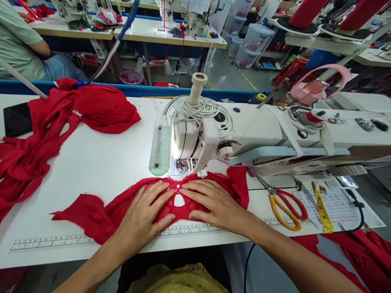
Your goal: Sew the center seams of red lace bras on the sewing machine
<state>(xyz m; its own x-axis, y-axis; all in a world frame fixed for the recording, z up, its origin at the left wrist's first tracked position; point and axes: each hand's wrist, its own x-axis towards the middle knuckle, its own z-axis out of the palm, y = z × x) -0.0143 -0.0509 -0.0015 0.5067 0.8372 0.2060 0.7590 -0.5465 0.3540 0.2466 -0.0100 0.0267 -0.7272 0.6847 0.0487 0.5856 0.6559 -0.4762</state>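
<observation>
A red lace bra lies spread on the white sewing table in front of the machine. Two small openings show at its centre, between the cups. My left hand rests flat on the left cup, fingers stretched toward the middle. On the right cup lies my right hand, also flat with fingers extended. Just beyond the fabric stands the sewing machine, its presser foot close behind the bra's upper edge. The fabric under both palms is hidden.
Scissors with red and yellow handles lie right of the bra, near a yellow tape measure and a paper sheet. Red fabric pieces are heaped at left. A printed ruler runs along the front edge. Another person sits beyond.
</observation>
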